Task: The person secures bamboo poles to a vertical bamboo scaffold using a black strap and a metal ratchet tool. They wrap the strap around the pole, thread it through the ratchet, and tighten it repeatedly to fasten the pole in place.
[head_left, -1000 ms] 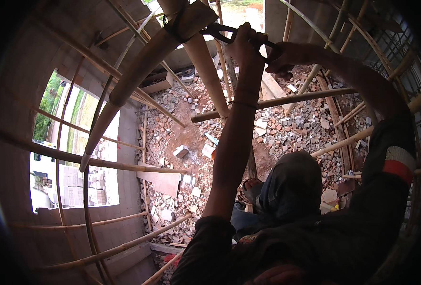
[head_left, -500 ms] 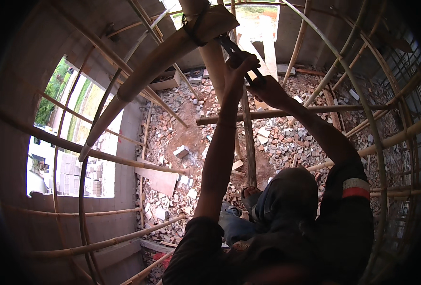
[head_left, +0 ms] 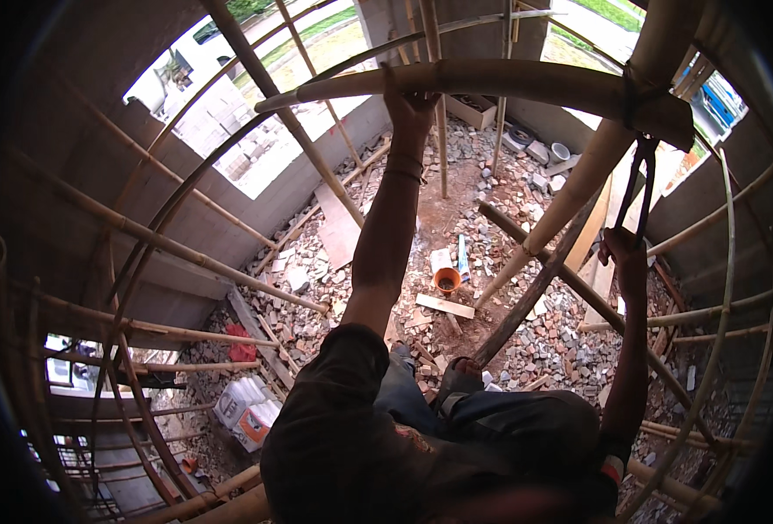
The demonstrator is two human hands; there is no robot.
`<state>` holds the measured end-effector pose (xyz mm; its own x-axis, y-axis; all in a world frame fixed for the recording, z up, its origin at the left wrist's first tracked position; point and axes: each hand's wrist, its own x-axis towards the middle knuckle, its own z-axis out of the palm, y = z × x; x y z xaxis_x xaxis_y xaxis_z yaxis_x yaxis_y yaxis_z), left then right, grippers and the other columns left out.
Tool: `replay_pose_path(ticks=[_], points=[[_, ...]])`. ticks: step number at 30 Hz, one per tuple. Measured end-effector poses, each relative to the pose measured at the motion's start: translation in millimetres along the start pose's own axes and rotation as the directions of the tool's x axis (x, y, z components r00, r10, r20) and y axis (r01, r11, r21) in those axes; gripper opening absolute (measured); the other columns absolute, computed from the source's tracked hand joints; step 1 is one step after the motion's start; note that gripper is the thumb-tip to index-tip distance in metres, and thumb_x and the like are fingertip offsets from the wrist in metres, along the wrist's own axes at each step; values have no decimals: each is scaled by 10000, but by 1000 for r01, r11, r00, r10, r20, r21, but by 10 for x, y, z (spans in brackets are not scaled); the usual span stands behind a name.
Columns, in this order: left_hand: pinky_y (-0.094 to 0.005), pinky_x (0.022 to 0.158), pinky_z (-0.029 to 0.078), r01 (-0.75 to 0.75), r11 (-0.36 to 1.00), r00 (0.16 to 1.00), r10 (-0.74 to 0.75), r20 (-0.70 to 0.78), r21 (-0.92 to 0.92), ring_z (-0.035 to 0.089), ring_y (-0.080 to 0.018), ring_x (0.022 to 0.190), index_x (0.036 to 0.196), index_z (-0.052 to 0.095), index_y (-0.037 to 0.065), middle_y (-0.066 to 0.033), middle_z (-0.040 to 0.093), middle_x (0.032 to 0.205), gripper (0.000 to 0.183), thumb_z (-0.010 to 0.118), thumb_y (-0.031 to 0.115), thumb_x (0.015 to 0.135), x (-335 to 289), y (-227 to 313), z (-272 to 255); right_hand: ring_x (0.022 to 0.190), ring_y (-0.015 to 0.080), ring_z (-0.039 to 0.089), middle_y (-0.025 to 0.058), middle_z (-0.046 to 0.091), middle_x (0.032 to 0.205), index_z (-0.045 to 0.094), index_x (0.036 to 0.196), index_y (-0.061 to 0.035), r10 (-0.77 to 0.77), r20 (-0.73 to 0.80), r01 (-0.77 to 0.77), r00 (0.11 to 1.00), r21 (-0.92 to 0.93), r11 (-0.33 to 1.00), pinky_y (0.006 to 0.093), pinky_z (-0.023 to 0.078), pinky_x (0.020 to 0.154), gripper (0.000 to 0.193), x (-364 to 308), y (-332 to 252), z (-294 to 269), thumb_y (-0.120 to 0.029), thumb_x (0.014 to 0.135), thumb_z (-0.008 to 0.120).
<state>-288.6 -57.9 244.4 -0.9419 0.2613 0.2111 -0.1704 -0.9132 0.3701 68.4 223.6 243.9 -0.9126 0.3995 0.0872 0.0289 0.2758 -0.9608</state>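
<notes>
A thick bamboo pole (head_left: 508, 79) runs across the upper part of the view, lashed with dark wire (head_left: 635, 100) to a sloping bamboo post (head_left: 578, 179) near its right end. My left hand (head_left: 411, 106) grips this pole towards its thinner left end, partly hidden behind it. In my right hand (head_left: 627, 251) are dark long-handled pincers (head_left: 638, 188), held by the handles. Their jaws point up at the wire lashing, just under the pole; whether they bite the wire cannot be made out.
Bamboo scaffold poles (head_left: 177, 240) surround me. My sandalled foot (head_left: 467, 367) rests by a dark sloping pole (head_left: 535, 301). Broken brick (head_left: 526, 349) covers much of the floor below, with an orange bucket (head_left: 446, 279) and a short plank (head_left: 445, 306) on it. Window openings pierce the grey walls.
My left hand has left the pincers and taken hold of the bamboo pole further left. My right hand keeps the pincers at the lashing. The view has turned, showing more to the left.
</notes>
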Motion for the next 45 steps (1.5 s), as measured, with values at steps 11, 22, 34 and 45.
replay_pose_path(ticks=[11,22,34,45], points=[[-545,1063,353,88,931,995,-69,-67,353,560,-236,1152,1164,531,168,-66,615,1164,368,656,388,896,108,414,-56,491,126,515,48,511,560,539,640,-14,-52,10,52,999,32,998,302,398,497,294,-16,143,244,-162,894,555],[-439,882,543,-29,911,997,-5,81,411,641,-246,976,1080,565,54,-104,647,997,281,650,266,917,600,1094,305,565,131,555,58,559,624,579,728,-8,-52,135,28,989,179,984,302,423,549,286,1,182,512,-225,915,573],[-404,740,559,-197,778,980,171,100,596,634,-216,840,1032,550,67,-81,616,948,251,663,247,899,490,1062,1088,618,148,517,50,513,702,549,832,-9,-64,225,-77,972,565,822,295,425,585,217,163,266,768,-185,959,552],[-403,870,530,-78,689,997,39,71,721,624,-224,996,1168,592,131,-90,630,1067,333,630,357,927,712,1439,865,660,143,510,43,515,766,553,959,-5,-230,328,-59,916,679,732,295,418,609,187,34,319,852,-190,948,579]])
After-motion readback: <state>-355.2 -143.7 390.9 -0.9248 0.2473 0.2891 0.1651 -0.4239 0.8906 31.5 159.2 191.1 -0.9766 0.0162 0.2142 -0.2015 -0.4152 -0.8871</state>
